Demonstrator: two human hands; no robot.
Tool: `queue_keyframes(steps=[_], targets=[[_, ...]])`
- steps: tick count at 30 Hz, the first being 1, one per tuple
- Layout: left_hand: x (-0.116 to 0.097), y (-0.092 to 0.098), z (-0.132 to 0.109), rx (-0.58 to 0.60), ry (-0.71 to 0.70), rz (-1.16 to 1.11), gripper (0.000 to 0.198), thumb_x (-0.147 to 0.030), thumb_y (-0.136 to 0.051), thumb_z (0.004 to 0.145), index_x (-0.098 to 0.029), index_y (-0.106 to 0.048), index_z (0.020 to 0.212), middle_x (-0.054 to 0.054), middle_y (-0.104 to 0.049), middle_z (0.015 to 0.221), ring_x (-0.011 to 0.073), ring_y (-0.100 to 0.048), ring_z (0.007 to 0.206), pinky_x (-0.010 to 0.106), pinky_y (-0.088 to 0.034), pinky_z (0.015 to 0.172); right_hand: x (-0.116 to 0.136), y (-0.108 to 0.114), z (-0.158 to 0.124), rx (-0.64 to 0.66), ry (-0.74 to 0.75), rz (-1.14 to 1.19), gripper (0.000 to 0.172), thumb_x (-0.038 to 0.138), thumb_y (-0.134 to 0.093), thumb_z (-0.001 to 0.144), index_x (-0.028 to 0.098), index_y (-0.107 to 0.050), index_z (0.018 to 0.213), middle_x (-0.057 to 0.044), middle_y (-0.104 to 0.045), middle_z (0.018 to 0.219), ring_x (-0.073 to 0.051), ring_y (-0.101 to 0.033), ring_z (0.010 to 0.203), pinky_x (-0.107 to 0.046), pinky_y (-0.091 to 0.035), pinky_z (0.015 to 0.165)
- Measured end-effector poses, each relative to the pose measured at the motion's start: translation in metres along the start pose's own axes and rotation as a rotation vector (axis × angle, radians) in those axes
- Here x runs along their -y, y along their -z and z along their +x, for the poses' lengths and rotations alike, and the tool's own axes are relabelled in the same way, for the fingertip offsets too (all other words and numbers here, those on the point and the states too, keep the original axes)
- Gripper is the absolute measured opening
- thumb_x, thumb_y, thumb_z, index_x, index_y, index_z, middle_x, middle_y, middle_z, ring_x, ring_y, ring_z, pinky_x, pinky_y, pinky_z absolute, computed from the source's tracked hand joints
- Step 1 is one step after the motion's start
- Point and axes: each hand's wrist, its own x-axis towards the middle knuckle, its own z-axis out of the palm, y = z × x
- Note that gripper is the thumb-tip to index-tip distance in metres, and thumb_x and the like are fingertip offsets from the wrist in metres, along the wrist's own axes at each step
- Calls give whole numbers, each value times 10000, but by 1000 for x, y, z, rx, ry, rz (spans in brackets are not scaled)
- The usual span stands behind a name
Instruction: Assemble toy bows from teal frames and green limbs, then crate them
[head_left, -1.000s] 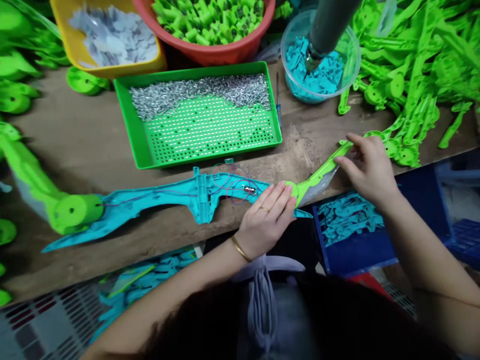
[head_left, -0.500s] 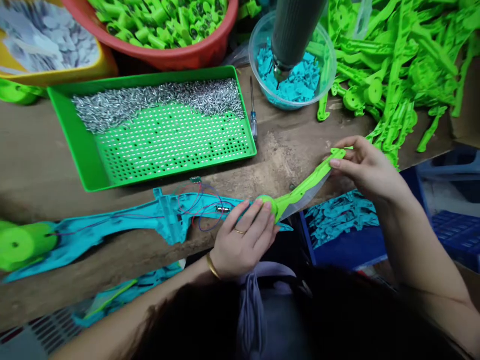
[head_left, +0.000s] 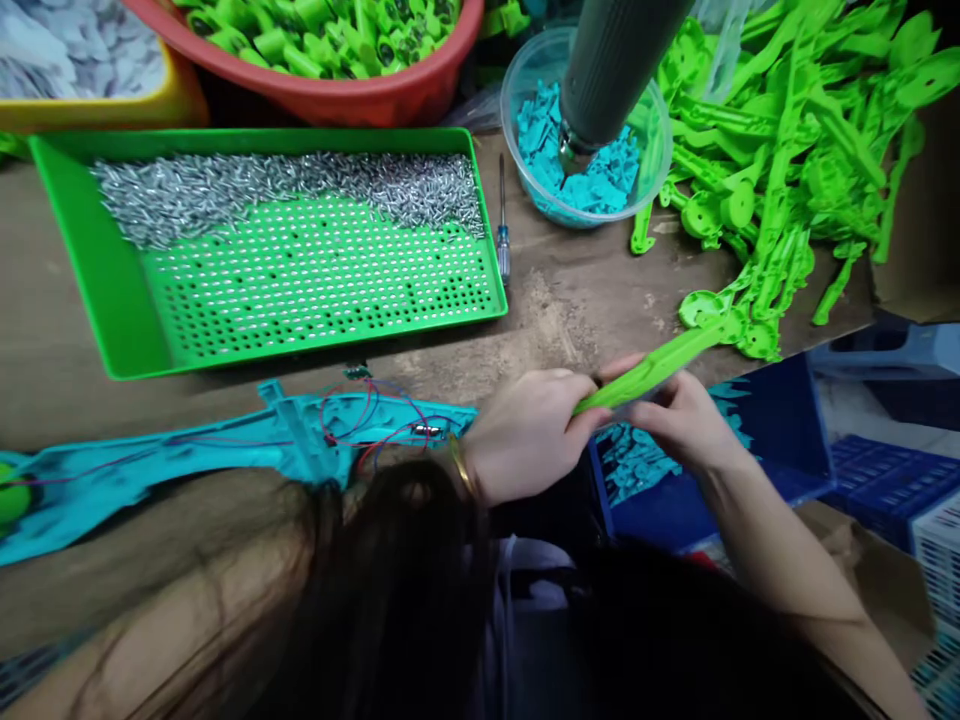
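Head view: the left hand [head_left: 529,435] pinches the near end of a long green strip [head_left: 652,365], while the right hand [head_left: 686,420] sits beneath its middle; whether those fingers grip or merely support cannot be told. The strip slants off the table's [head_left: 555,330] near edge toward a tangled pile of molded green parts [head_left: 787,170] at right. The step in hand appears to be handling this single piece, and the next move seems to call for an even, two-handed hold. At left lies a ribbed blue plastic frame [head_left: 315,440]; beyond, shiny metal screws [head_left: 292,185] heap in a perforated green tray [head_left: 82,270] beside a slim screwdriver [head_left: 503,245].
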Motion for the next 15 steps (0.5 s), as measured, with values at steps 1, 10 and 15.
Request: queue_keyframes(steps=[1, 10, 15], targets=[[0, -2, -1, -5, -13, 4, 257, -356, -504, 932, -179, -692, 931, 39, -719, 924, 194, -656, 860, 308, -441, 726, -4, -5, 1, 2, 14, -12, 284, 360, -801, 681, 226, -697, 909, -6, -664, 815, -148, -626, 742, -295, -512, 685], [6, 9, -9, 42, -75, 109, 317, -439, -528, 920, -151, -649, 973, 69, -690, 953, 217, -644, 888, 330, -467, 761, -10, -25, 12, -152, 270, 19, 143, 300, -767, 686, 220, -652, 714, 5, -575, 719, -129, -531, 654, -276, -445, 577], [11, 14, -16, 108, -72, 183, 274, -398, -514, 935, -168, -662, 948, 52, -685, 889, 217, -632, 874, 337, -463, 762, 6, -11, 8, -151, 237, -37, 311, 511, -725, 687, 239, -656, 821, -21, -548, 785, -168, -554, 718, -325, -482, 627]])
